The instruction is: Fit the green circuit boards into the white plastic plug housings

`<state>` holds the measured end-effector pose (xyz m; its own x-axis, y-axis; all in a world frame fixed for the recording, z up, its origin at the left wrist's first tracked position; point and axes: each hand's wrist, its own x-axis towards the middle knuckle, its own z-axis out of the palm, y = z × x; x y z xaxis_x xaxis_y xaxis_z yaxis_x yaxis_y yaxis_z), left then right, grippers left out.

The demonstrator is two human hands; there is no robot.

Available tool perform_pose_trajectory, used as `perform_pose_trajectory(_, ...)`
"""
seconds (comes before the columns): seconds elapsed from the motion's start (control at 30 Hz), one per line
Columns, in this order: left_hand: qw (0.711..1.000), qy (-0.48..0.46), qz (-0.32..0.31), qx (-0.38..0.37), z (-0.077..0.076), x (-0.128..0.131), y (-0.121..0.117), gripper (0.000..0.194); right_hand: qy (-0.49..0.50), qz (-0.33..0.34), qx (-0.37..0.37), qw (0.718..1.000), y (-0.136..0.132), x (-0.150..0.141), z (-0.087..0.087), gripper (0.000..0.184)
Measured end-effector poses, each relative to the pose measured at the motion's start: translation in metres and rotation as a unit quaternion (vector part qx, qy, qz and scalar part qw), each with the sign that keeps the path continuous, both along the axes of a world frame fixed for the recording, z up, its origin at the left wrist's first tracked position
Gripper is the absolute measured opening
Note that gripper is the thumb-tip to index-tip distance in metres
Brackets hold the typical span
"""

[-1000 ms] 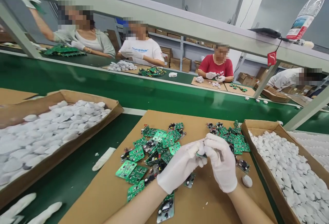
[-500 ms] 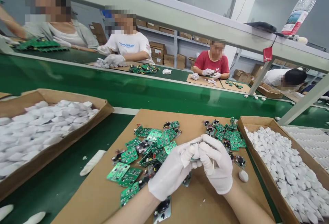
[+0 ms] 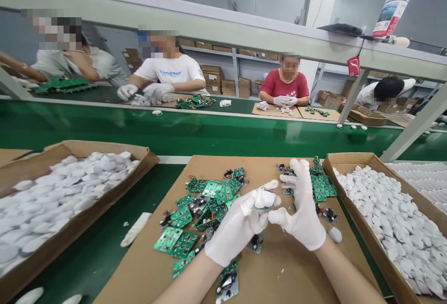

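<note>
My gloved left hand [image 3: 239, 225] is closed around a small circuit board [image 3: 262, 209], with a white putty lump [image 3: 264, 199] pressed on its upper side. Most of that board is hidden by the fingers. Just to its right, my gloved right hand [image 3: 303, 213] has its fingers spread and nothing in it. Green circuit boards [image 3: 181, 243] lie in a loose heap left of my hands, and a smaller group of boards [image 3: 323, 187] sits behind my right hand. A single rounded white lump [image 3: 335, 234] rests on the cardboard sheet [image 3: 272, 271] beside my right wrist.
Cardboard boxes of white lumps stand at left [image 3: 148, 158] and right [image 3: 349, 157]. A long white piece [image 3: 136, 229] lies on the green surface. Beyond runs a green conveyor [image 3: 223, 138], with co-workers behind it. A shelf rail [image 3: 244, 29] crosses above, carrying a bottle [image 3: 391, 13].
My right hand has let go of the putty-covered board and moved away to the right, fingers spreading. My left hand keeps hold of the board. The view has shifted slightly.
</note>
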<state>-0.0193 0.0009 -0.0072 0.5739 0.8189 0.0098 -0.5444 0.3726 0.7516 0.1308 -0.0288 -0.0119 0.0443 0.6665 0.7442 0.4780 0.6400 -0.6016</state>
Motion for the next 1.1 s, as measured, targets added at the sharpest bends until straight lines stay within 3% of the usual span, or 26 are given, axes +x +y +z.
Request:
perform_pose_trajectory(0.1,0.999,-0.005,-0.04,0.011,0.001,0.0,-0.001,0.036,-0.063,0.02,-0.027,0.997,0.001,0.005,0.0,0.092)
perform_pose_trajectory(0.2,0.998,0.01,-0.053,0.022,0.004,0.001,0.0,0.035,-0.109,0.02,0.03,0.993,0.003,0.007,0.002,0.075)
perform_pose_trajectory(0.33,0.997,0.064,-0.038,0.034,0.009,0.0,0.003,0.039,-0.136,0.033,0.085,0.987,0.004,0.004,0.006,0.069)
perform_pose_trajectory(0.5,0.982,0.15,-0.021,0.113,0.01,-0.005,0.004,0.037,-0.144,0.044,0.099,0.984,0.002,-0.001,0.012,0.067)
perform_pose_trajectory(0.67,0.968,0.177,0.001,0.179,0.016,-0.006,0.0,0.04,-0.129,0.062,0.096,0.985,0.0,-0.002,0.011,0.06)
perform_pose_trajectory(0.83,0.976,0.167,0.015,0.139,0.019,0.001,-0.005,0.051,-0.133,0.124,0.084,0.98,0.005,-0.003,0.01,0.061)
perform_pose_trajectory(1.1,0.973,0.178,0.028,0.147,0.007,0.003,-0.001,0.051,-0.154,0.145,0.074,0.974,0.006,-0.004,0.012,0.063)
